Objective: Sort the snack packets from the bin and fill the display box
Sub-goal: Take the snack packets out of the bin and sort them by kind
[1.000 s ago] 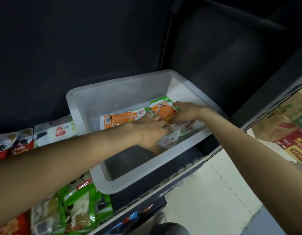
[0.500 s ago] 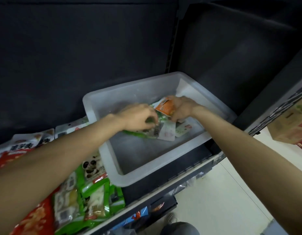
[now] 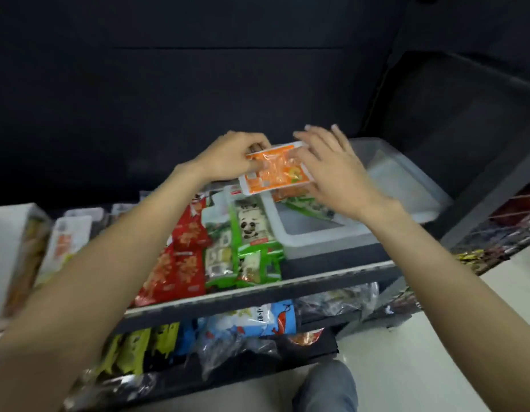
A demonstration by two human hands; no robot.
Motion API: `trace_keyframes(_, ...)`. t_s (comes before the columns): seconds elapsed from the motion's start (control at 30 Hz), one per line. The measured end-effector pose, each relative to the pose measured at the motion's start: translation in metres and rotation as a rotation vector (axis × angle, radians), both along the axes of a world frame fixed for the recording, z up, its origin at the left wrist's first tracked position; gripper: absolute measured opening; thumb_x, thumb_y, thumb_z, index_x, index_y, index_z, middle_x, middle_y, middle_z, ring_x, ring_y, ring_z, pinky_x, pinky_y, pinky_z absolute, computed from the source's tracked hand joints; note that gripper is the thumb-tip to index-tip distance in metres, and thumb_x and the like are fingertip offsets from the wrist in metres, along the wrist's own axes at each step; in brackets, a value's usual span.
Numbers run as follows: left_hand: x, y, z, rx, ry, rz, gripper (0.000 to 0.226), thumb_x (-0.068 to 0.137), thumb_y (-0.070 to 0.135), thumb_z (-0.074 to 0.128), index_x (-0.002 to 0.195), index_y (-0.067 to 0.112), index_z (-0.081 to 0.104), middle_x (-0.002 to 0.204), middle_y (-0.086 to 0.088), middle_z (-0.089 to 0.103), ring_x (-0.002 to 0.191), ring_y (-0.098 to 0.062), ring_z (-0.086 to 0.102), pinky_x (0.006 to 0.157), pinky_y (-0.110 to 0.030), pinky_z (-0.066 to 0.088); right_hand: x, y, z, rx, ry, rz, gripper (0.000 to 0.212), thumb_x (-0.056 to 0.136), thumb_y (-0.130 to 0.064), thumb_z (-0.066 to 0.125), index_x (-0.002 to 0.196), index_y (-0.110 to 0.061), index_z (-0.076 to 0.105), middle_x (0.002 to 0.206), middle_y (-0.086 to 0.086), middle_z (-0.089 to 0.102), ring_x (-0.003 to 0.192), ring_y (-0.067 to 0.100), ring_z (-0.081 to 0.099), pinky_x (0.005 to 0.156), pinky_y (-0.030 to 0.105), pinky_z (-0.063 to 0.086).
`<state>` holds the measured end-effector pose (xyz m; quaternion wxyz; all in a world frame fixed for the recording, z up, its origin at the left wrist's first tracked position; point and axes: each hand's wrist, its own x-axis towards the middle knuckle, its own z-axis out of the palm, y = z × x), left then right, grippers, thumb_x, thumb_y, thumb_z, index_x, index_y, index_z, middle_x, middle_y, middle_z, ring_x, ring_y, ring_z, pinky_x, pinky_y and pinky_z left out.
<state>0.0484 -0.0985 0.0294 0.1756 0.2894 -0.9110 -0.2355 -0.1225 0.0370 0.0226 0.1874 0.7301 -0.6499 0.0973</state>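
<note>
Both hands lifted orange packets [image 3: 275, 171] out of bin [image 3: 406, 185] | left hand [image 3: 234, 157] pinches stack edge | right hand [image 3: 332, 171] flat, fingers splayed, steadying | risk: loose stack slips, spills onto shelf [image 3: 258, 292]

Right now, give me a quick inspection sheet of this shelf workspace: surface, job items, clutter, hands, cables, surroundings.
Surface: dark shelf, packets lying along it.
Job's things: orange packet held up over the bin; green packets in the bin; box at far left.
Clutter: red packets and panda packets left of the bin.
Hands: left hand pinches the orange packet's left end; right hand steadies its right side, fingers spread.
Cables: nothing seen.
Surroundings: lower shelf with bagged snacks; pale floor.
</note>
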Motion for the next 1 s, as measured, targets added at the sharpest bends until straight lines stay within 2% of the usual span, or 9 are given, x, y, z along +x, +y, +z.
trace_keyframes(0.07,0.05,0.008,-0.006,0.1,0.195,0.19,0.015,0.084,0.019,0.068,0.095,0.027,0.063,0.082,0.015,0.062,0.074,-0.003,0.059,0.072,-0.025,0.048,0.031,-0.002,-0.008,-0.241,-0.128,0.046,0.039,0.073,-0.007,0.065,0.112,-0.01,0.061,0.135,0.012,0.05,0.129,0.031,0.041,0.11,0.045,0.028)
trace_keyframes(0.13,0.098,0.024,-0.019,0.233,0.415,0.377,0.015,0.086,0.016,0.067,0.099,0.019,0.063,0.083,0.01,0.062,0.073,-0.005,0.06,0.069,-0.025,0.049,0.076,-0.001,-0.015,-0.274,-0.399,0.075,0.032,0.079,-0.01,0.063,0.112,-0.012,0.061,0.129,0.009,0.053,0.12,0.03,0.047,0.1,0.041,0.04)
trace_keyframes(0.27,0.179,0.067,-0.06,0.398,0.558,0.657,0.025,0.089,0.019,0.065,0.111,0.011,0.061,0.088,0.006,0.063,0.079,-0.01,0.062,0.062,-0.021,0.049,0.179,-0.008,-0.043,0.101,-0.922,0.089,0.04,0.09,-0.024,0.061,0.128,-0.021,0.05,0.126,0.005,0.055,0.11,0.02,0.055,0.09,0.035,0.046)
trace_keyframes(0.37,0.22,0.086,-0.083,0.46,0.636,0.781,0.031,0.089,0.018,0.065,0.118,0.01,0.058,0.109,-0.008,0.065,0.093,-0.019,0.064,0.072,-0.03,0.054,0.242,-0.02,-0.067,0.419,-1.4,0.085,0.048,0.09,-0.016,0.063,0.134,-0.018,0.045,0.121,0.008,0.059,0.108,0.021,0.06,0.086,0.039,0.054)
trace_keyframes(0.47,0.25,0.097,-0.092,0.154,0.45,0.867,0.05,0.09,0.018,0.063,0.135,0.008,0.044,0.131,-0.011,0.052,0.113,-0.02,0.056,0.086,-0.028,0.047,0.284,-0.032,-0.08,0.545,-1.756,0.03,0.053,0.086,0.003,0.063,0.133,-0.011,0.044,0.102,0.008,0.063,0.088,0.017,0.064,0.069,0.03,0.057)
trace_keyframes(0.57,0.273,0.104,-0.099,-0.311,0.123,0.799,0.063,0.088,0.01,0.059,0.144,0.005,0.029,0.147,-0.018,0.029,0.132,-0.031,0.034,0.101,-0.035,0.038,0.32,-0.046,-0.093,0.525,-1.672,-0.031,0.054,0.083,0.007,0.064,0.13,-0.012,0.047,0.106,0.012,0.063,0.095,0.023,0.064,0.078,0.038,0.056)
trace_keyframes(0.63,0.282,0.104,-0.102,-0.305,0.011,0.748,0.057,0.088,0.007,0.054,0.141,0.004,0.034,0.146,-0.018,0.031,0.134,-0.033,0.031,0.104,-0.04,0.037,0.339,-0.053,-0.099,0.453,-1.412,-0.03,0.052,0.081,0.0,0.066,0.129,-0.015,0.051,0.105,0.012,0.067,0.097,0.028,0.065,0.085,0.041,0.054)
trace_keyframes(0.77,0.288,0.1,-0.109,-0.159,-0.229,0.696,0.043,0.094,0.015,0.044,0.136,0.006,0.041,0.138,-0.014,0.045,0.127,-0.032,0.04,0.096,-0.045,0.043,0.347,-0.058,-0.101,0.338,-0.942,0.051,0.04,0.085,-0.015,0.066,0.125,-0.02,0.06,0.106,0.01,0.066,0.093,0.022,0.061,0.078,0.027,0.045)
trace_keyframes(1.0,0.299,0.103,-0.118,-0.188,-0.282,0.645,0.038,0.096,0.022,0.043,0.131,0.006,0.049,0.135,-0.011,0.049,0.126,-0.029,0.04,0.098,-0.043,0.042,0.325,-0.052,-0.101,0.388,-0.757,0.182,0.044,0.092,-0.02,0.057,0.135,-0.022,0.051,0.132,0.009,0.046,0.123,0.025,0.044,0.104,0.033,0.036)
